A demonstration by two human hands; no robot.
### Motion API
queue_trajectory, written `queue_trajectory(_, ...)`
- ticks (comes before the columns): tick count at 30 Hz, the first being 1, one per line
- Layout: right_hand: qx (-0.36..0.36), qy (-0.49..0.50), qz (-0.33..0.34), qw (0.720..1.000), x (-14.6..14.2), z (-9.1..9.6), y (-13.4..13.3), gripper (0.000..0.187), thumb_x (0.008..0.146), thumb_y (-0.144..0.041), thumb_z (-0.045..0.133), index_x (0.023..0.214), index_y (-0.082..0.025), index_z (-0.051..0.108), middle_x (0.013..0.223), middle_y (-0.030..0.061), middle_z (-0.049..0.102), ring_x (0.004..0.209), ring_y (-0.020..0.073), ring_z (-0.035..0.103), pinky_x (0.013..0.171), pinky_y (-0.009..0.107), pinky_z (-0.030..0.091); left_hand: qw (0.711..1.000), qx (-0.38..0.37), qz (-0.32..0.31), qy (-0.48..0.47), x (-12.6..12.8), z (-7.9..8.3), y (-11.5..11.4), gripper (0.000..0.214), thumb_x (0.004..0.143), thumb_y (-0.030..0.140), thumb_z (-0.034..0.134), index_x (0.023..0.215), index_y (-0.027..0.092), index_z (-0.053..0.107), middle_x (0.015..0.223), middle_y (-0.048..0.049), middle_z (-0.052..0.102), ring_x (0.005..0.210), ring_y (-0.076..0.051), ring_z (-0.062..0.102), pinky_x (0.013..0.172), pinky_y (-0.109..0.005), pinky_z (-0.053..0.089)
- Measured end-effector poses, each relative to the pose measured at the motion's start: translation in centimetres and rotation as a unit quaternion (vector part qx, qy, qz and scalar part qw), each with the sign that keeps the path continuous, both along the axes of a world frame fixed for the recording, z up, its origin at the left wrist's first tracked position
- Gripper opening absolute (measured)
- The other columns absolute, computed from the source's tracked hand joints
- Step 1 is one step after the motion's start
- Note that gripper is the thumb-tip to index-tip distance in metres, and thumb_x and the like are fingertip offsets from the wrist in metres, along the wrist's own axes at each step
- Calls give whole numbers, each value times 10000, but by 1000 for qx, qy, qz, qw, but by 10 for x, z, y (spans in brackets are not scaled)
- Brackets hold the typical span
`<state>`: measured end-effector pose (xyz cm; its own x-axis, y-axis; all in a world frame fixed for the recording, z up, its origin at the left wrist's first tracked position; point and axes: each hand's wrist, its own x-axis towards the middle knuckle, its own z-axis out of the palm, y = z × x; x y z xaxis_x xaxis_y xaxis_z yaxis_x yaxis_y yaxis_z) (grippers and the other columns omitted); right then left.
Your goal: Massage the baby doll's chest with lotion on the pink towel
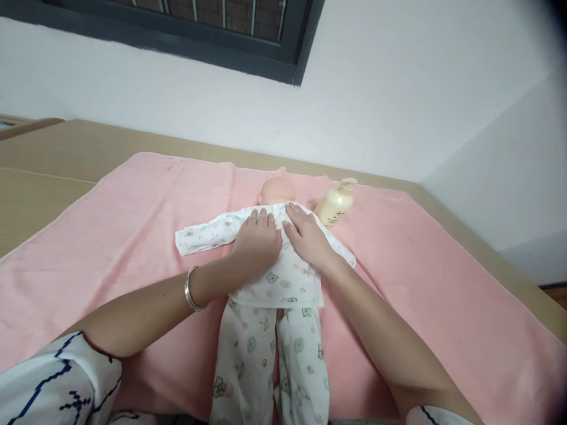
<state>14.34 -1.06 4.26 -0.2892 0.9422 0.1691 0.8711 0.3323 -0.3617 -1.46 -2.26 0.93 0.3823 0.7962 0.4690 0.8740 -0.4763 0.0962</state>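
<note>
A baby doll [278,190] lies on its back on a pink blanket [146,248], its head toward the wall. It wears a white printed top [287,286] with the sleeves spread out and matching printed trousers [252,348]. My left hand [257,241], a silver bangle at its wrist, rests on the left side of the top's chest with the fingers stretched out. Against the other side of the chest my right hand [308,236] lies flat, fingers extended and thumb apart. Neither hand grips anything. Both palms are hidden.
A cream pump bottle [335,203] leans on the blanket just right of the doll's shoulder. Beneath the blanket is a wooden tabletop [88,147] along a white wall [376,106]. A dark-framed barred window [248,50] is set above.
</note>
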Motion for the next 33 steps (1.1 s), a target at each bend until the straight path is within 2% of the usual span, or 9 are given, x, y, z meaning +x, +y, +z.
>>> queue_trajectory(3, 2, 3, -25, 1000, -7, -4, -7, 589, 1029, -370, 281, 1529, -76, 382, 1608, 173, 351, 1528, 291, 255, 1244, 566, 185, 1000, 6, -9, -18, -3, 5, 5, 416, 977, 217, 379, 1265, 16, 601, 1318, -240, 639, 1292, -331, 571, 1122, -494, 422)
queue_trajectory(9, 7, -15, -34, 999, -25, -2, -33, 594, 1008, -308, 300, 1507, -4, 408, 1604, 214, 341, 1535, 308, 225, 1252, 492, 228, 997, -55, -4, -52, -15, 14, 25, 376, 967, 244, 414, 1192, 40, 636, 1211, -203, 684, 1209, -308, 606, 1061, -438, 481)
queue_trajectory(15, -21, 57, -35, 998, -1, -6, 2, 605, 1009, -431, 359, 1528, -122, 408, 1626, 163, 321, 1532, 294, 243, 1244, 520, 219, 1000, -4, 16, -17, 0, 2, -1, 506, 1015, 269, 323, 1321, -80, 524, 1362, -324, 567, 1324, -380, 523, 1094, -512, 423)
queue_trajectory(18, -7, 38, -59, 998, 2, -9, 8, 611, 1017, -443, 342, 1518, -100, 408, 1601, 188, 362, 1518, 320, 270, 1233, 546, 224, 999, -7, 4, -31, 1, 3, -7, 457, 1009, 281, 331, 1244, -14, 589, 1269, -290, 623, 1264, -374, 558, 1040, -517, 457)
queue_trajectory(22, 28, -22, -49, 998, -14, -6, -16, 566, 1027, -366, 288, 1469, -52, 451, 1528, 230, 456, 1476, 343, 352, 1193, 547, 308, 996, -41, -9, -73, -10, 13, 13, 273, 973, 291, 405, 985, 158, 643, 1011, -158, 683, 1088, -328, 615, 1071, -557, 417)
queue_trajectory(24, 37, -54, -48, 997, -23, -2, -31, 575, 1025, -352, 290, 1476, -24, 433, 1528, 257, 443, 1475, 361, 349, 1182, 546, 326, 991, -71, 2, -114, -16, 17, 25, 228, 964, 303, 429, 1023, 180, 612, 1043, -127, 681, 1088, -309, 609, 1097, -563, 392)
queue_trajectory(27, 30, -73, -44, 996, -26, 3, -36, 577, 1027, -357, 288, 1472, -25, 443, 1528, 262, 441, 1472, 376, 351, 1182, 543, 323, 984, -114, 12, -140, -17, 16, 31, 276, 971, 320, 425, 1122, 147, 577, 1089, -140, 678, 1075, -304, 613, 1013, -507, 468)
queue_trajectory(30, 10, -15, -37, 999, -13, 3, -16, 556, 1027, -393, 295, 1440, -77, 492, 1501, 222, 491, 1439, 347, 408, 1162, 510, 358, 992, -80, 13, -97, -9, 8, 18, 354, 988, 304, 379, 1197, 85, 564, 1206, -209, 647, 1201, -342, 570, 1036, -504, 449)
queue_trajectory(33, 9, 43, -49, 998, 1, -2, 9, 606, 1005, -432, 349, 1497, -82, 401, 1545, 200, 445, 1456, 329, 382, 1176, 515, 337, 998, -20, 15, -56, 0, 2, 2, 459, 1004, 310, 346, 1330, 19, 487, 1401, -275, 529, 1364, -383, 451, 1103, -538, 386)
